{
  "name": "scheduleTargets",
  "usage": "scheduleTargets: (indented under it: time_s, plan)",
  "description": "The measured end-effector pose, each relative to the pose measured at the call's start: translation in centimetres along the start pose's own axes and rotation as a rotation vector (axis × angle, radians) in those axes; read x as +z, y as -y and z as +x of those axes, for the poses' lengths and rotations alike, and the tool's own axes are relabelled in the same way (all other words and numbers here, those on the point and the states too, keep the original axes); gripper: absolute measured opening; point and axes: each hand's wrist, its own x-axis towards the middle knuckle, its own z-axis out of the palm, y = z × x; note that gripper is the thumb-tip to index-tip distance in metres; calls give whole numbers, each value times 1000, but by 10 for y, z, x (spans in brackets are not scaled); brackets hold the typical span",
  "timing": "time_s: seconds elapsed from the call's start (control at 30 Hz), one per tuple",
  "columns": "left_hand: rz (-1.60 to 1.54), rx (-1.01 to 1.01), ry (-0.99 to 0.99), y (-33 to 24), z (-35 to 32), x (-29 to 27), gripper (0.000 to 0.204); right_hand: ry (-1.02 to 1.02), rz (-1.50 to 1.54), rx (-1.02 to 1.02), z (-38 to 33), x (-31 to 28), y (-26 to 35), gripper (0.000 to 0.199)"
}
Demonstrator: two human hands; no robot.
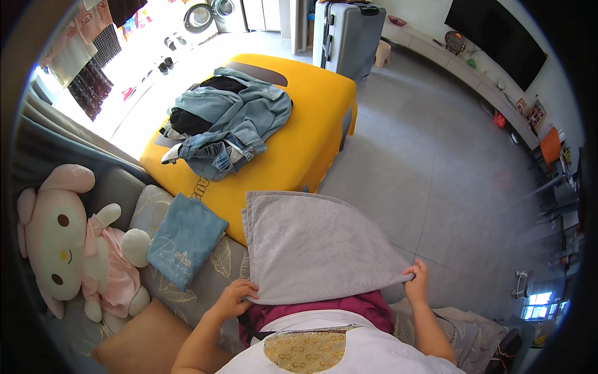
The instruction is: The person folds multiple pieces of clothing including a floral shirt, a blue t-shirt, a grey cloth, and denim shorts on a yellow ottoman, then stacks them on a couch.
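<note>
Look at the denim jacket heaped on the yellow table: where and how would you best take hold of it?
Probably grip the denim jacket at its raised, bunched middle, coming from above. It lies crumpled on dark clothes, so its edges are tucked and flat on the yellow table, while the top folds stand clear.

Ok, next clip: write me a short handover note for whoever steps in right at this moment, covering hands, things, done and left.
Left hand: fingers pinch the near left corner of the grey cloth.
Right hand: pinches the near right corner.
The cloth is spread flat over the lap, far edge toward the yellow table.
Done: a folded blue cloth lies on the sofa beside the plush toy.
Left: the grey cloth looks not yet folded; a heap of denim and dark clothes waits on the table.
</note>
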Motion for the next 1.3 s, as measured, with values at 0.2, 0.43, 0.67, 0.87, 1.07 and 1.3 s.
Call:
scheduleTargets:
  time_s: [0.2,0.43,0.67,0.87,1.07,1.3]
  plan:
    - [45,-245,583,-29,52,-41,21,365,1549,916,-26,19,-3,39]
    - [513,161,-160,-63,136,56,57,189,1493,1397,-4,33,1,43]
    - [699,-42,109,-55,138,153,72,-63,1039,557,58,2,77,34]
    - [806,-8,338,-75,123,131,68,211,384,-886,47,54,274,28]
    - [38,-37,905,-88,90,92,49,940,-47,-1270,-34,163,293,19]
    - [-604,-6,873,-96,44,6,39,1157,482,-1019,-25,163,282,27]
